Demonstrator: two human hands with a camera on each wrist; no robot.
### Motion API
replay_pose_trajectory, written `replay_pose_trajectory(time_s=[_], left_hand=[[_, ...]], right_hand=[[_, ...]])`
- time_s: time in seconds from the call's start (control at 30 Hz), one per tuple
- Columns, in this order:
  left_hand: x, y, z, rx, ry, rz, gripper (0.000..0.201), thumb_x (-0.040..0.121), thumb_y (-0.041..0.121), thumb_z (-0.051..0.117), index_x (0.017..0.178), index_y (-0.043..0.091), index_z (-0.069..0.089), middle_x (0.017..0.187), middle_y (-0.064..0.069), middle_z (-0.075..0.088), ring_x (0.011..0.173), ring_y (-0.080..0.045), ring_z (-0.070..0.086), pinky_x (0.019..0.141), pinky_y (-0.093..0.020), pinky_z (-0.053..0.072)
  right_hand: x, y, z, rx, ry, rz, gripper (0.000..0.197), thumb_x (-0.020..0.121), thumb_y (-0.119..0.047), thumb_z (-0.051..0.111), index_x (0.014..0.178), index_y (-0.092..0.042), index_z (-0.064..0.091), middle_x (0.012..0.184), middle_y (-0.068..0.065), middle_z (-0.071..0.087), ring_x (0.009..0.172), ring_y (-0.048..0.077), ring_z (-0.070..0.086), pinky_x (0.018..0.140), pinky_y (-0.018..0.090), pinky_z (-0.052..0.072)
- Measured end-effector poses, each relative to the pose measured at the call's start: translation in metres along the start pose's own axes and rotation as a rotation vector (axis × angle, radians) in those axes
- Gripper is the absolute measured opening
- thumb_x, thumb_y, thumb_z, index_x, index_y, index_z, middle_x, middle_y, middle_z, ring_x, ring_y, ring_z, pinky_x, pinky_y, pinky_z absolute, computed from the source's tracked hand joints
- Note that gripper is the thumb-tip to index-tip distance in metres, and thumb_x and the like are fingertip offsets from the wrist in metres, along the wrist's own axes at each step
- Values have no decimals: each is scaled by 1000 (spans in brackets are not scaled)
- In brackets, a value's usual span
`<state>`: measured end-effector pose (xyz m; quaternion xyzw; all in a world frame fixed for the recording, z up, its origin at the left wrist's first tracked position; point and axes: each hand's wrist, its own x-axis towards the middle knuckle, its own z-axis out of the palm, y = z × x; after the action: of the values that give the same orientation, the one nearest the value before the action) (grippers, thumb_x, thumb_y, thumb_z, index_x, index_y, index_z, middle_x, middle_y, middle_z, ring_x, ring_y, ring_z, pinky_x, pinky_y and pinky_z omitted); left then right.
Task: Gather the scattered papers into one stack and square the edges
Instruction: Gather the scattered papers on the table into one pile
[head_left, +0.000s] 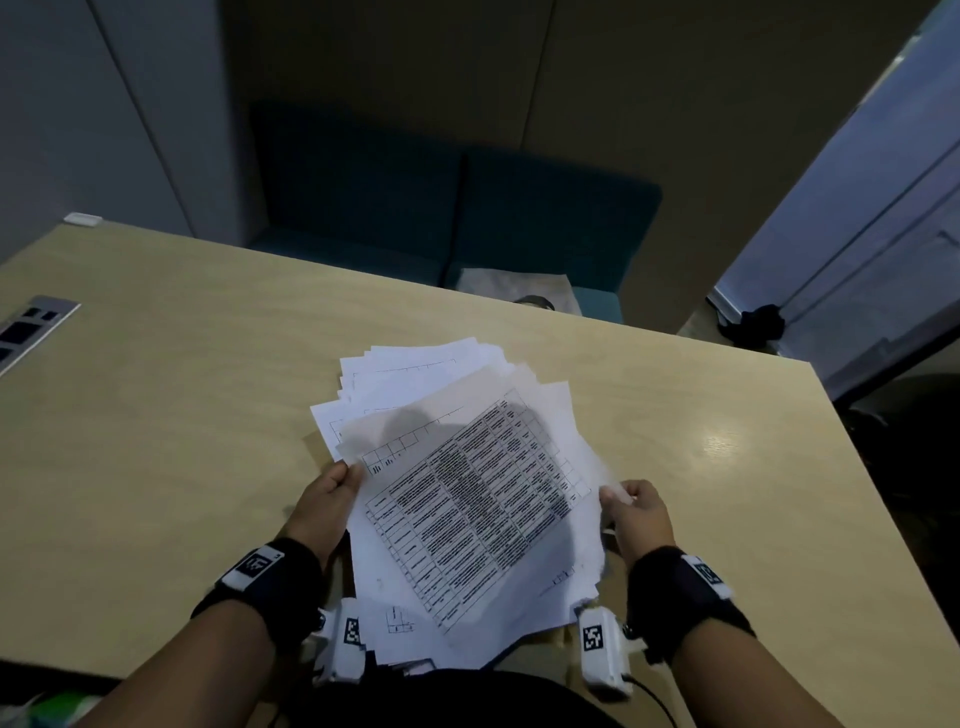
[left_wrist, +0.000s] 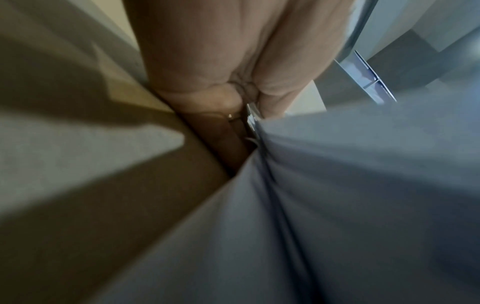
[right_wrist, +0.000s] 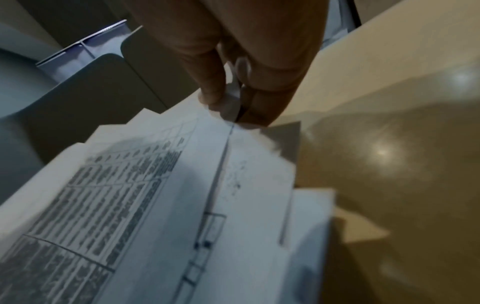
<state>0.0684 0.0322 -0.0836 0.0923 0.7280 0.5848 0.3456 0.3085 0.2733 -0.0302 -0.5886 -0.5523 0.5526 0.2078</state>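
A loose, fanned pile of white papers (head_left: 467, 493) is held over the near middle of the wooden table (head_left: 182, 374); the top sheet bears a dense printed table. My left hand (head_left: 324, 499) grips the pile's left edge, thumb on top. My right hand (head_left: 631, 506) pinches the right edge between thumb and fingers. In the right wrist view the fingers (right_wrist: 249, 86) clamp the sheets' corner, and the papers (right_wrist: 161, 205) fan out unevenly below. In the left wrist view the left hand (left_wrist: 233, 86) closes on the papers (left_wrist: 337, 185), blurred and close.
A power socket panel (head_left: 31, 325) is set in the table at the far left. A teal sofa (head_left: 452, 218) with a pale bag (head_left: 519, 288) stands behind the table. The table's right edge (head_left: 872, 478) runs near my right hand.
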Motion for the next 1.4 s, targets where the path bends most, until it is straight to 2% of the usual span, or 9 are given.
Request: replay_pose_trajectory(time_s=[0.13,0.3,0.4,0.67,0.87,1.0,1.13,1.27,1.4], left_hand=[[1,2,2,-2,2,21,26,105,26,44,100,7,61,99,2,59,93,-12,52,80,-24,40],[4,5,6,-113,63,50,12,102,23,52,110,15,51,92,-3,58,87,-20,51,79,-34,43],[5,6,5,-21,113,38,29,102,32,50,124,16,41,89,-9,50,74,-21,48,68,-33,41],[7,-9,-2,40,171,12,17,101,40,44,87,31,44,72,-6,40,69,-20,39,70,-36,33],[15,11,-6,202,152,28,20,104,34,38,85,27,39,71,-8,41,66,-22,40,61,-34,36],[21,29,-9,203,115,-31,20,105,38,33,88,29,40,73,-12,40,59,-20,38,52,-32,38],[26,40,-14,306,84,-23,13,105,37,35,102,27,42,76,-13,46,58,-25,47,56,-37,47],[28,45,-16,392,-8,-33,43,99,43,51,128,16,35,115,-9,47,97,-29,53,77,-34,44],[25,44,-18,529,-122,46,25,98,27,59,113,10,50,101,-4,58,97,-27,56,65,-23,39]], right_hand=[[-13,5,-13,35,-136,17,17,87,3,63,97,-11,64,87,14,70,74,32,64,74,45,54],[-22,-20,-20,-73,-119,-219,12,91,-2,59,94,-8,70,49,13,54,45,20,45,59,37,40],[-31,-34,-22,-120,-135,-323,13,92,-6,59,91,-12,70,52,8,60,44,18,49,59,30,42],[-33,-50,-33,-186,88,-421,13,93,-10,53,89,-17,63,68,-8,66,72,25,60,61,23,42],[-26,-117,-71,-345,420,-893,12,94,-11,47,92,-5,57,81,5,53,78,17,47,69,24,31],[-26,-159,-89,-110,509,-1027,22,93,-14,43,78,-28,46,73,-21,53,69,-4,47,74,18,40],[-26,-181,-90,3,399,-1040,10,90,-21,46,86,-19,56,76,-13,53,74,7,52,71,31,44],[-24,-189,-64,-181,84,-987,21,86,-25,49,72,-41,53,66,-14,53,66,0,44,69,26,38],[-3,-187,-10,-491,-149,-912,19,93,-6,51,90,-24,56,78,-6,56,80,12,51,79,28,37]])
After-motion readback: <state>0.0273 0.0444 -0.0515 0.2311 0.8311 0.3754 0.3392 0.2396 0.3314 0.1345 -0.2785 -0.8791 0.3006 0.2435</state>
